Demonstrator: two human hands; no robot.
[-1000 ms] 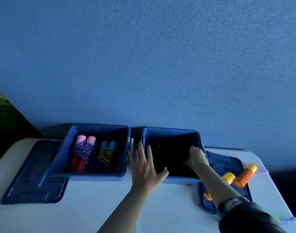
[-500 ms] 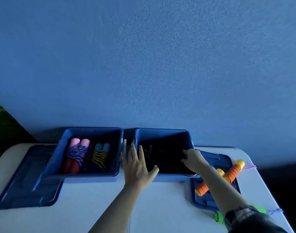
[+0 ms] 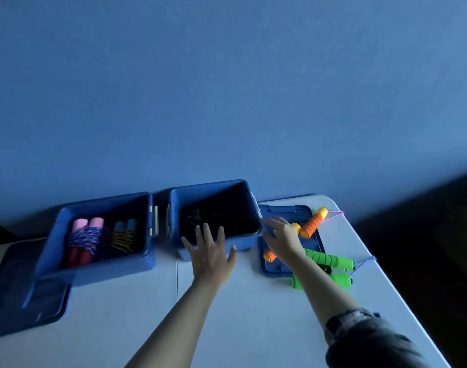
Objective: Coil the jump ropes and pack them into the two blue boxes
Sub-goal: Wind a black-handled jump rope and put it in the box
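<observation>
Two blue boxes stand side by side at the table's far edge. The left box [image 3: 52, 243] holds a coiled pink-handled rope [image 3: 85, 239] and a coiled teal-handled rope [image 3: 123, 235]. The right box [image 3: 208, 189] holds something dark that I cannot make out. My left hand [image 3: 211, 253] hovers with fingers spread over that box's near wall. My right hand [image 3: 282, 236] is outside the box at its right corner, fingers loose, holding nothing. An orange-handled rope [image 3: 310, 224] lies on a lid beside it, and a green-handled rope [image 3: 327, 260] lies nearer me.
A blue lid [image 3: 288, 211] lies right of the right box under the orange handles. Another blue lid [image 3: 20, 296] lies partly under the left box. The white table [image 3: 240, 314] ends close on the right. A blue wall stands behind.
My right hand has come out of the right box and moved right toward the orange handles. My left hand has drawn back a little. The view has swung, bringing the green rope into sight.
</observation>
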